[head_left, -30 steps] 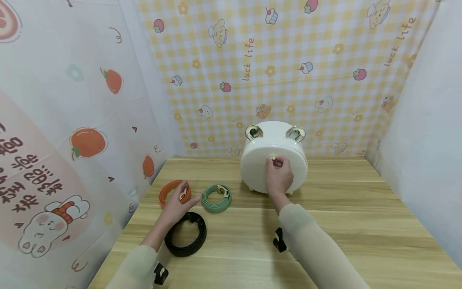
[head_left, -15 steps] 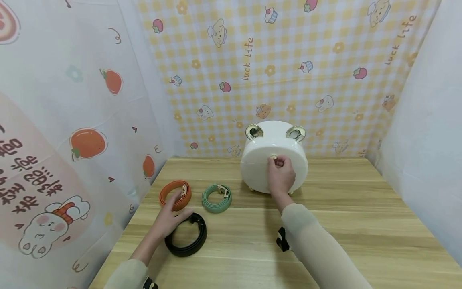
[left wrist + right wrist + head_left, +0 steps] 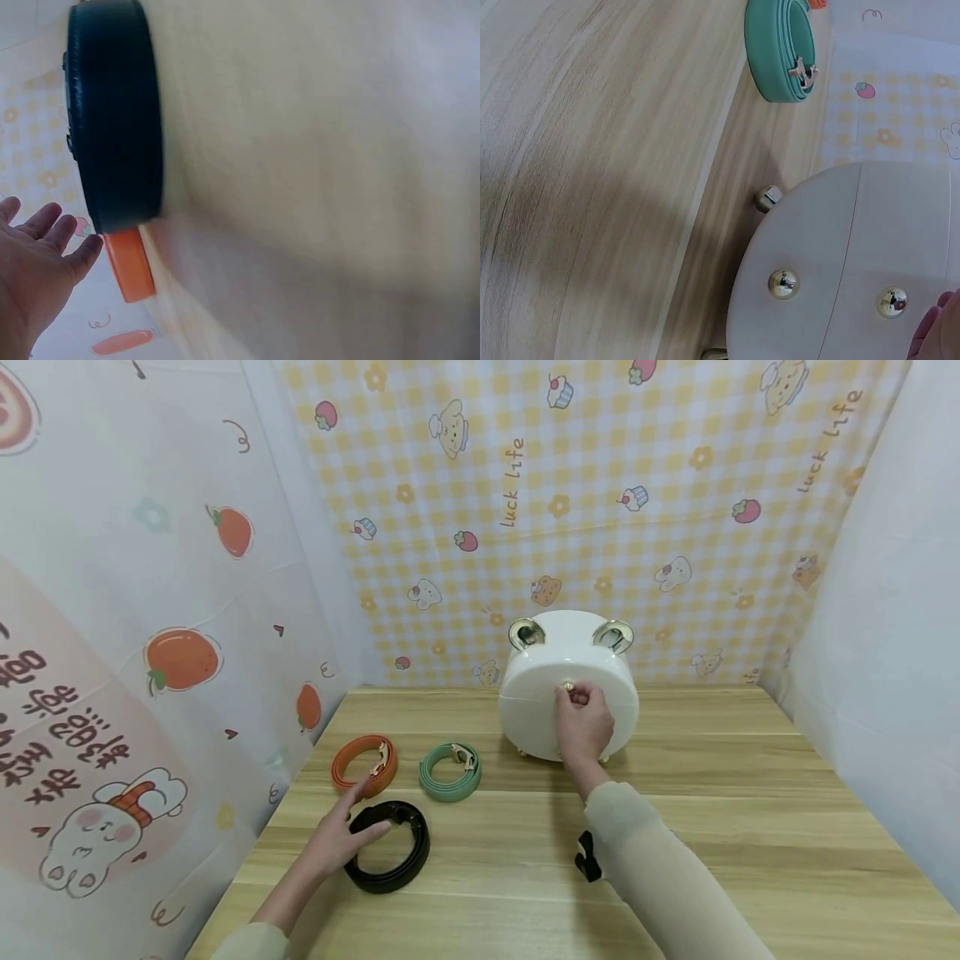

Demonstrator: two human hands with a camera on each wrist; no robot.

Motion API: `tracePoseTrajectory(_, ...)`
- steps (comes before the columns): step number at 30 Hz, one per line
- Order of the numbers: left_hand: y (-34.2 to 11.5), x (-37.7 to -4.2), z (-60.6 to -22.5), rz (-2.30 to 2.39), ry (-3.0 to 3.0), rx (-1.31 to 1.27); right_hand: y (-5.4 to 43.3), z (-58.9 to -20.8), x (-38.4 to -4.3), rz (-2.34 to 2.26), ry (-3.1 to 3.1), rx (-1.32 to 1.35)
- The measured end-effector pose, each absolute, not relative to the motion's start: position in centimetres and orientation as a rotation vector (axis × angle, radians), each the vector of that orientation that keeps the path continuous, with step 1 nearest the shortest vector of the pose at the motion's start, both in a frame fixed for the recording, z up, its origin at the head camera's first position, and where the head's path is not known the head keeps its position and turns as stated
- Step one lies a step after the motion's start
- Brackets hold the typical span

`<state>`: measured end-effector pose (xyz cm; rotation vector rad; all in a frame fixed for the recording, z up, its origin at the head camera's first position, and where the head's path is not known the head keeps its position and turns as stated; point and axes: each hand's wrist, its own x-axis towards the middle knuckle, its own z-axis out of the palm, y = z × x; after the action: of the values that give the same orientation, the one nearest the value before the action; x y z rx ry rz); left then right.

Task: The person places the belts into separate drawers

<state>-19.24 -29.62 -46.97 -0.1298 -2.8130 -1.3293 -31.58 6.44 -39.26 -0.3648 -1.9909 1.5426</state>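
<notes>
A white round box [image 3: 528, 714] with gold ear-like rings on top stands at the table's back. My right hand [image 3: 583, 725] pinches the small gold knob [image 3: 568, 687] high on its front. In the right wrist view only the fingers [image 3: 937, 334] show at the edge, beside two lower gold knobs. My left hand [image 3: 330, 842] hovers with fingers spread over the left side of a coiled black belt [image 3: 386, 882]. Its index finger reaches toward a coiled orange belt [image 3: 340, 768] with a gold buckle. The left wrist view shows this hand [image 3: 41, 270] holding nothing.
A coiled green belt [image 3: 450, 792] with a gold buckle lies between the orange belt and the box. All stand on a wood-grain table [image 3: 510, 877]. A yellow checked cloth [image 3: 465, 493] hangs behind, with a printed white cloth [image 3: 187, 577] at the left.
My left hand has drawn back toward the near left, from over the orange belt to over the black one. My right hand stays at the knob, almost still.
</notes>
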Motion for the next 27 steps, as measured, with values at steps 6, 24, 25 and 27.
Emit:
tracePoseTrajectory(6, -30.8, -18.3, -48.0, -1.304, -2.854, -0.168, 6.4, -39.2, -31.6, 1.541, -1.987, -0.36)
tracePoseTrajectory(24, -32.6, -17.1, -50.5, -1.274, -2.988, -0.255, 6.4, -39.2, -31.6, 1.551, -1.971, -0.368)
tracePoseTrajectory(25, -32.6, -17.1, -50.6, -1.27, -2.989, -0.257, 6.4, -39.2, -31.6, 1.552, -1.972, -0.368)
tracePoseTrajectory(27, -32.7, -17.1, -50.7, -1.238, -3.004, -0.267, 6.3, -39.2, -31.6, 1.551, -1.976, -0.368)
